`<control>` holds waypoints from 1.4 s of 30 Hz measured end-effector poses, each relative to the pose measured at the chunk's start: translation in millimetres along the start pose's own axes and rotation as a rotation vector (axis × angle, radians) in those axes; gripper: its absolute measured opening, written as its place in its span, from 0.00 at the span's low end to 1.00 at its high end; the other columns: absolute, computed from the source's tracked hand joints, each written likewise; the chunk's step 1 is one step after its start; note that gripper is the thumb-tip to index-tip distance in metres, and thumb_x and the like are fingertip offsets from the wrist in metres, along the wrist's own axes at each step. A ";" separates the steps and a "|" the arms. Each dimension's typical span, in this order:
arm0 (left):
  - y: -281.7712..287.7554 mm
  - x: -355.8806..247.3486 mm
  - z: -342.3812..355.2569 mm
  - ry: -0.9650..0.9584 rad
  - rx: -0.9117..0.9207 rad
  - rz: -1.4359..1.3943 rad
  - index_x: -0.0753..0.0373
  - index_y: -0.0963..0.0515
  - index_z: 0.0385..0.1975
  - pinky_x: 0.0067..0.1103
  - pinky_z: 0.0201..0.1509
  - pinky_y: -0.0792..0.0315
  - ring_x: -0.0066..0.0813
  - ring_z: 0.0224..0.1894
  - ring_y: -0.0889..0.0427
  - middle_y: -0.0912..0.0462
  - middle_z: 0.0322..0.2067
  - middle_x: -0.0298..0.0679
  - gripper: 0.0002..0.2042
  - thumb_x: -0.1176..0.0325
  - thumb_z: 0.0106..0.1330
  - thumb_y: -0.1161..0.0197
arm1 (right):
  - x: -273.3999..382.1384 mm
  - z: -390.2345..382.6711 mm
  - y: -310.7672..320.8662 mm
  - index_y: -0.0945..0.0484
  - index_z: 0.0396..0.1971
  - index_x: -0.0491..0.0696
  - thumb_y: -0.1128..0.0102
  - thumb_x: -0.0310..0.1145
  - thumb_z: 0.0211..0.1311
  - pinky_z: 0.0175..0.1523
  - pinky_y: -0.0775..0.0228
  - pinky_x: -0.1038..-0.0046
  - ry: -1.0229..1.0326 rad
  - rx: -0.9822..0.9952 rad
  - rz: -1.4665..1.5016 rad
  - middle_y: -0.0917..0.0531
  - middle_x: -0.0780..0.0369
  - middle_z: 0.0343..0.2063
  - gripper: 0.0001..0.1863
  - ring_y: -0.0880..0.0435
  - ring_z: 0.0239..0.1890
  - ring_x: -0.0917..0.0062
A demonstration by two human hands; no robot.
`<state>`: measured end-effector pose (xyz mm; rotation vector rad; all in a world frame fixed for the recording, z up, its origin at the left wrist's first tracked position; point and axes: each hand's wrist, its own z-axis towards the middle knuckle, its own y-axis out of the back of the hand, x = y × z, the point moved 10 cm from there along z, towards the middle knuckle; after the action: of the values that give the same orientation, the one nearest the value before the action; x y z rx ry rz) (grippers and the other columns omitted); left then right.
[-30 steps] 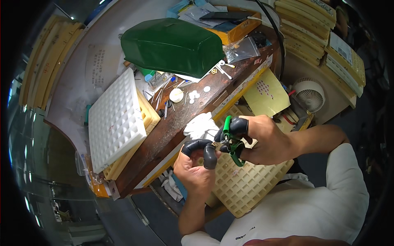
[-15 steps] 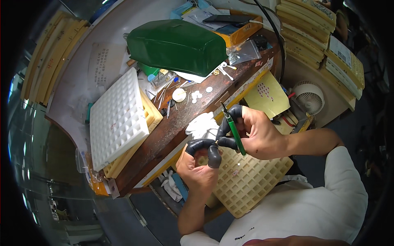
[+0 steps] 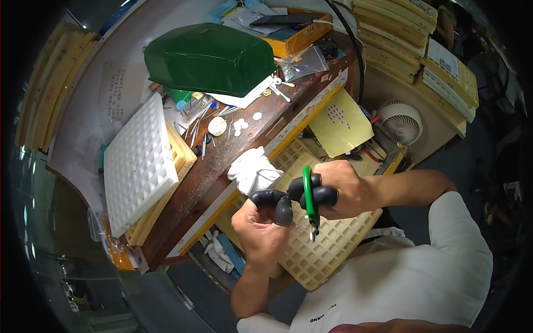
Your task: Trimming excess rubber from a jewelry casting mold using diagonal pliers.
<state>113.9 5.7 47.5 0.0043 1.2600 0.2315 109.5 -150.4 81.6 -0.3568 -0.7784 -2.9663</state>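
My right hand (image 3: pixel 340 187) is closed around green-handled pliers (image 3: pixel 308 191), whose metal jaws point down over the grid tray. Black finger cots cover fingertips of both hands. Thumb and forefinger of my left hand (image 3: pixel 262 233) pinch together; whatever sits between them is too small to name. Black-tipped fingers of the right hand meet the left ones at that spot. Under my hands lies a cream tray (image 3: pixel 333 244) with square pockets, a few tiny pieces on it. Just beyond the left hand is a crumpled white cloth (image 3: pixel 252 172).
A dark wooden bench (image 3: pixel 222 158) holds a green hood (image 3: pixel 211 58), small loose tools and white discs (image 3: pixel 241 123). White and cream grid trays (image 3: pixel 141 164) lean at its left. Yellow paper (image 3: pixel 341 122) and a white fan (image 3: pixel 401 122) are at right, near stacked trays (image 3: pixel 388 39).
The pliers have turned over in my right hand, their tip swinging from pointing up and away to pointing down. The left hand keeps its pinch. The whole view has shifted slightly.
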 end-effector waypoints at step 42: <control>-136.4 52.1 -48.1 -0.242 0.590 0.391 0.74 0.32 0.17 0.40 0.29 0.35 0.54 0.26 0.30 0.32 0.19 0.52 0.09 0.91 0.37 0.43 | -55.1 -145.5 52.3 0.32 0.45 0.38 0.47 0.11 0.56 0.52 0.24 0.78 -1.194 -0.370 0.491 0.22 0.64 0.40 0.16 0.20 0.44 0.82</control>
<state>106.7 -124.3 -34.3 0.7697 1.0382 0.1806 138.6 -267.7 -29.5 -2.0442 -0.0645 -2.1674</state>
